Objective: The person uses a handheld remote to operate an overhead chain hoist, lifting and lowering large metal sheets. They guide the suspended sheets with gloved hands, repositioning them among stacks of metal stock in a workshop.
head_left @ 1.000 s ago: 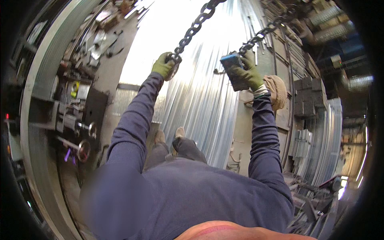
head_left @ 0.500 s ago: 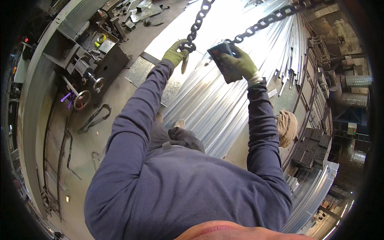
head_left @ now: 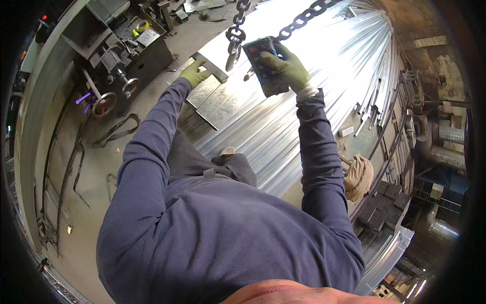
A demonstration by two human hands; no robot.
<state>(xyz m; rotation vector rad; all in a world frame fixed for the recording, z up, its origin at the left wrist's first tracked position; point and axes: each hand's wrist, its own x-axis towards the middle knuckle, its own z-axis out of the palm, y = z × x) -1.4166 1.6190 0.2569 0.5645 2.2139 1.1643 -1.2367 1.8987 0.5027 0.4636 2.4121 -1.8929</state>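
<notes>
In the upper middle, my right hand (head_left: 291, 68), in a green glove, is closed around a dark, worn rectangular block (head_left: 263, 63) with coloured marks on its face. Just behind it the right-hand chain (head_left: 302, 21) comes down; its lower end is hidden by the block and hand. My left hand (head_left: 195, 75), gloved alike, has its fingers stretched out beside the near left corner of a bright metal sheet stack and holds nothing. Between the hands hangs the left-hand chain (head_left: 236, 34), ending in a hook (head_left: 231, 61) that neither hand touches.
Long shiny metal profiles (head_left: 263, 147) spread before my feet. A machine with handwheels (head_left: 105, 105) stands at left, and a black strap (head_left: 116, 130) lies on the floor. To the right are a beige cloth-covered thing (head_left: 359, 177) and dark stacked blocks (head_left: 382, 206).
My left hand has let go of the left chain's hook and moved down and left toward the sheets. The hook now hangs free. My right hand and the block have shifted slightly left in view.
</notes>
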